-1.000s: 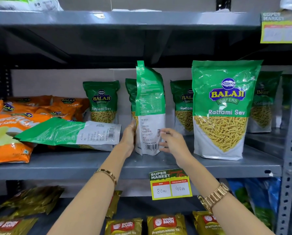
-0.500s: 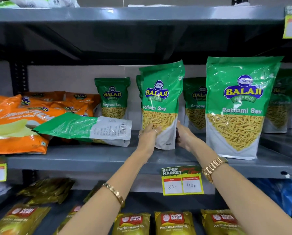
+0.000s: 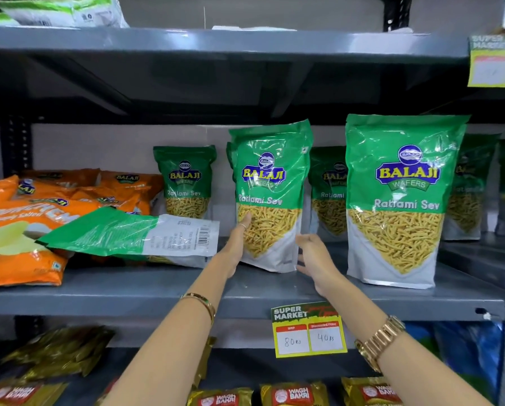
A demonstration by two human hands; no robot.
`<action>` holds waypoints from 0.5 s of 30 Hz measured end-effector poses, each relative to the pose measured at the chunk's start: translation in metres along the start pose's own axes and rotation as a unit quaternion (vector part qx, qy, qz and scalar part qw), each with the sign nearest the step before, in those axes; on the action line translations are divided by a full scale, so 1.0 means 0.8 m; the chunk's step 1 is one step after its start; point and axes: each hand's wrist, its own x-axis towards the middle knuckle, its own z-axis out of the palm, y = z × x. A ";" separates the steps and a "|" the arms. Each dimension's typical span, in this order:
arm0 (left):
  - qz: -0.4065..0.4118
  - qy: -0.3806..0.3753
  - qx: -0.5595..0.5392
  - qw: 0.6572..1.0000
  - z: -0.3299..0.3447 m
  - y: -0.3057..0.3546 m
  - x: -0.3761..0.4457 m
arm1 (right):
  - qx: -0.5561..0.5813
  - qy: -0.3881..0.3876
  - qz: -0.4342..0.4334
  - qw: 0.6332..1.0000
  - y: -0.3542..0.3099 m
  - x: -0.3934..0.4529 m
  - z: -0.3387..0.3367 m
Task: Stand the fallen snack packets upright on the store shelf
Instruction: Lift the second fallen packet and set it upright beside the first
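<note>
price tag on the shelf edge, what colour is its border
Yellow, with a dark green header and red label bars; the price tag shows clearly in the head view.

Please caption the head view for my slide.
Both hands steady an upright green packet beside a fallen packet.

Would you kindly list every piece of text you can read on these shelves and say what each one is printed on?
"BALAJI WAFERS", "Ratlami Sev": big green packet, also the held packet.
"SUPER MARKET", "80 rs", "40 rs": price tag; its small headings are blurred.
"WAGH BAKRI": gold tea packets.
"BALAJI": orange packets; other wording cut off.
Fallen packet: barcode and print too small.
Upper-right tag: blurred.
</note>
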 end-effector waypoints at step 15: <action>-0.040 0.020 0.163 0.986 -0.001 -0.012 -0.020 | 0.026 -0.082 0.058 0.995 -0.007 0.029 -0.003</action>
